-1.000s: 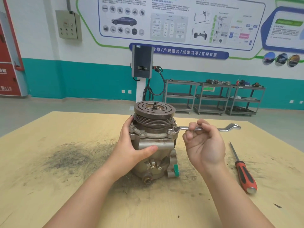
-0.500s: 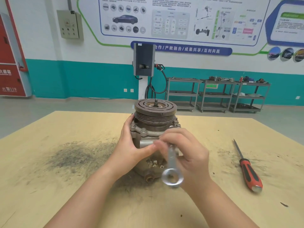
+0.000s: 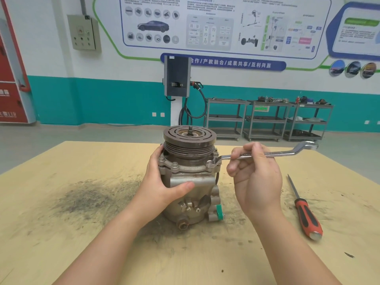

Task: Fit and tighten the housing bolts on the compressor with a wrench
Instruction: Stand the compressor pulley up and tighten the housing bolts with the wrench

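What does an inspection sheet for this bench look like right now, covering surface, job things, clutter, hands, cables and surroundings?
Surface: tan wooden table, dark grime smear left of centre.
Job's things: compressor upright, pulley on top; wrench ring end on a right-side flange bolt, handle pointing right.
Clutter: red-handled screwdriver lying to the right, untouched.
Hands: left hand grips the compressor body; right hand grips the wrench shaft.
Cables: black cable looped on the wall charger.
Surroundings: grey trolleys, wall posters, electrical box.
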Demonstrator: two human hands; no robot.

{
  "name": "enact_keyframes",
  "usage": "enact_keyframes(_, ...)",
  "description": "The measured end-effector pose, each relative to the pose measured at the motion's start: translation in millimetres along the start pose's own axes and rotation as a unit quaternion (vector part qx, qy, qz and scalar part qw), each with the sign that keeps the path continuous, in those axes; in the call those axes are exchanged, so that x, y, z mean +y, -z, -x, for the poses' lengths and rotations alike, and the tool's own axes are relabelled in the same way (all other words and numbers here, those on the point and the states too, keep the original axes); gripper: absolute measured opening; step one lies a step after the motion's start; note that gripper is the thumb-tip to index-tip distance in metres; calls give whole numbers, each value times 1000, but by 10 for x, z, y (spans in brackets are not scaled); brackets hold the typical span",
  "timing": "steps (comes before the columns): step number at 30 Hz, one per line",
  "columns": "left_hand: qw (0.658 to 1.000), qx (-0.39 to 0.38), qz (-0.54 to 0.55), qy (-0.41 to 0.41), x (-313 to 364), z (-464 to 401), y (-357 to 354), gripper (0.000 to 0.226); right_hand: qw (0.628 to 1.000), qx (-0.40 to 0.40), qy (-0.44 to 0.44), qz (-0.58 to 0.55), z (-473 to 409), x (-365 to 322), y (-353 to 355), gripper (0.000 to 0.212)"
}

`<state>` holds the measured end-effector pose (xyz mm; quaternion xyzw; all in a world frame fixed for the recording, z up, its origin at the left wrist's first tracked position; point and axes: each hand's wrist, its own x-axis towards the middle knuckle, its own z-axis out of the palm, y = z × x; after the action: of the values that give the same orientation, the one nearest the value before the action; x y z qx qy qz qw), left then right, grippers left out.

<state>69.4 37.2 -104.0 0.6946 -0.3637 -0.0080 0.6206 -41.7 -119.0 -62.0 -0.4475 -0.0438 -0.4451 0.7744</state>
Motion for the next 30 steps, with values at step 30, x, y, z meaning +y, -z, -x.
enact_keyframes(30,997,77,-17,-9,24,53,-179,88,947,39,285,142,204,-17,-127,13)
